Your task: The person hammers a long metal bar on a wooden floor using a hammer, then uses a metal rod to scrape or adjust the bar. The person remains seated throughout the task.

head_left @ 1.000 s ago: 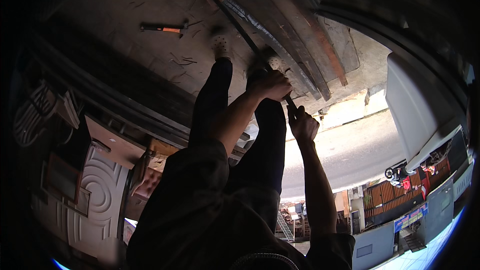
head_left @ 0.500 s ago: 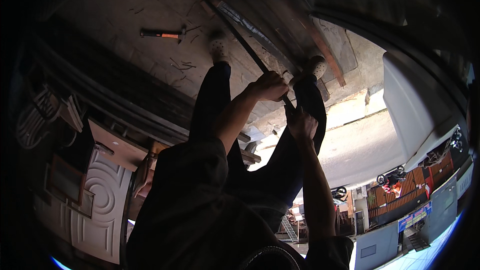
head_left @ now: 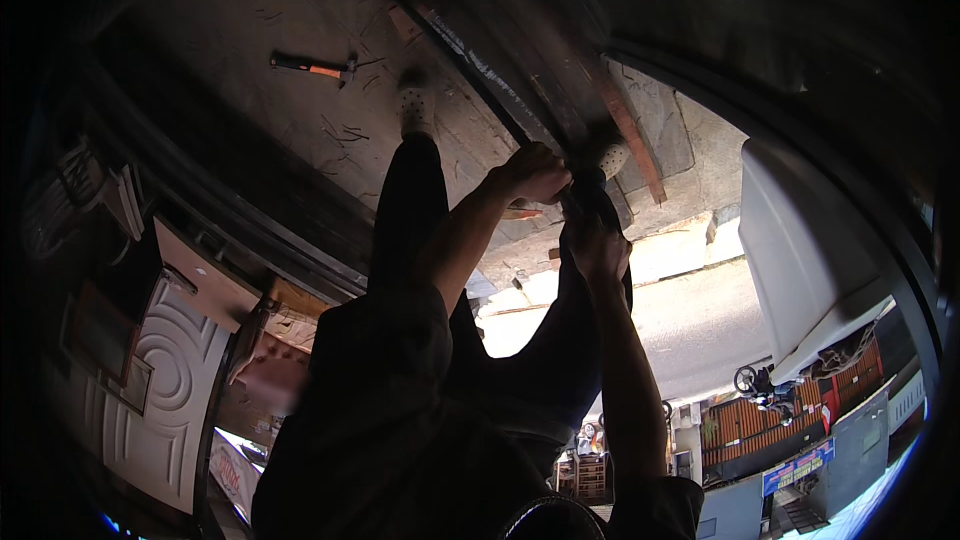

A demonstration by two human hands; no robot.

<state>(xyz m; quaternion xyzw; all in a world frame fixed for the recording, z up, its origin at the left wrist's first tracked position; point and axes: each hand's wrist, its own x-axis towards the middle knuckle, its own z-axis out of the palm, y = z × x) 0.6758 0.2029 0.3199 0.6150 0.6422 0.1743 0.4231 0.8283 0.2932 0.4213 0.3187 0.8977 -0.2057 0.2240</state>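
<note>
I am bent over a long dark metal bar (head_left: 480,65) that runs from the upper middle down to my hands. My left hand (head_left: 535,172) is closed around the bar. Just below it, my right hand (head_left: 597,245) grips the bar's near end. Both my legs in dark trousers stretch up the picture to light shoes, the left shoe (head_left: 415,110) on the concrete floor (head_left: 250,0) and the right shoe (head_left: 612,158) beside the bar.
A hammer with an orange handle (head_left: 312,67) lies on the floor at the upper left. A reddish wooden plank (head_left: 632,145) lies beside the bar. A carved white door panel (head_left: 150,380) is at the left, a big white body (head_left: 800,240) at the right, a sunlit street (head_left: 700,330) beyond.
My right leg and shoe have swung to the right, beside the bar. Both hands have stayed closed on the bar, shifting slightly right and down in the picture.
</note>
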